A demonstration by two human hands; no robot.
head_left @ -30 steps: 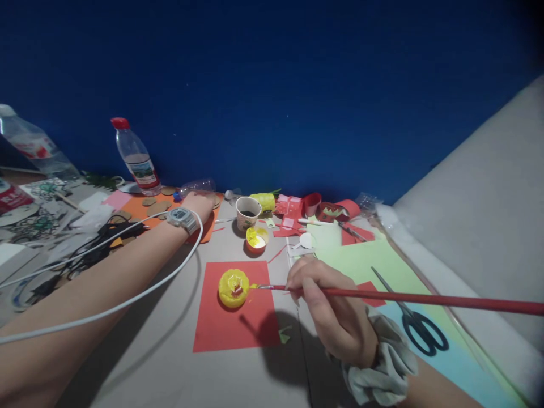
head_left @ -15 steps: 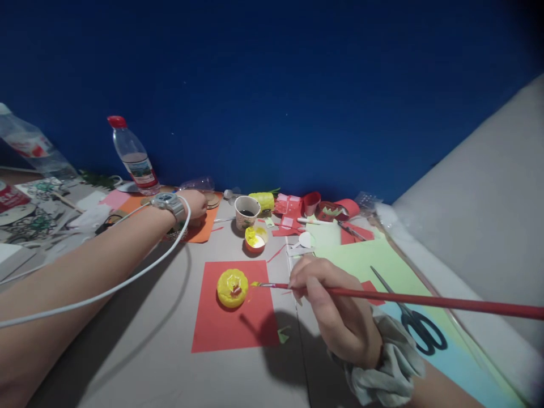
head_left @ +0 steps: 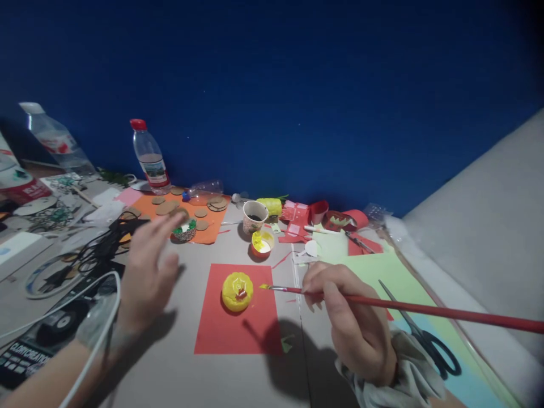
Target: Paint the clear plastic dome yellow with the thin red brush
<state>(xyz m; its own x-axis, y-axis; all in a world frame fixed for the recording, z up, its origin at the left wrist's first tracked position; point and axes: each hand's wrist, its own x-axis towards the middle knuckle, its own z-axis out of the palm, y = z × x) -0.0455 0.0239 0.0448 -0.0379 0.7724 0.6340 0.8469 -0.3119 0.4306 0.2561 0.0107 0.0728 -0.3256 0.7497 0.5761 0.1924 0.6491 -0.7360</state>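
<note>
My right hand (head_left: pixel 352 317) pinches a long red paintbrush (head_left: pixel 408 307). The brush's yellow-loaded tip hovers just right of a yellow-painted, pumpkin-like round piece (head_left: pixel 237 292), apart from it. A reddish spot shows on top of that piece, which sits on a square of red paper (head_left: pixel 216 334). Somewhat blurred, my left hand (head_left: pixel 148 272) is raised over the table at the left, fingers stretched out and nothing visible in it. Beyond its fingertips stands a small round container with green bits (head_left: pixel 184 229). A small cup of yellow paint (head_left: pixel 262 245) is behind the red paper.
A paper cup of dark liquid (head_left: pixel 255 216) stands behind the paint. Black scissors (head_left: pixel 425 337) lie on coloured paper at right. Cardboard discs (head_left: pixel 167 207) lie on orange paper near a red-capped bottle (head_left: pixel 151 158). Black cables (head_left: pixel 96 243) and a white cord (head_left: pixel 91 362) are at left.
My left hand has drawn back toward me from the orange paper, uncovering the discs and the green-filled container. My right hand keeps the brush beside the yellow piece. The view has shifted slightly.
</note>
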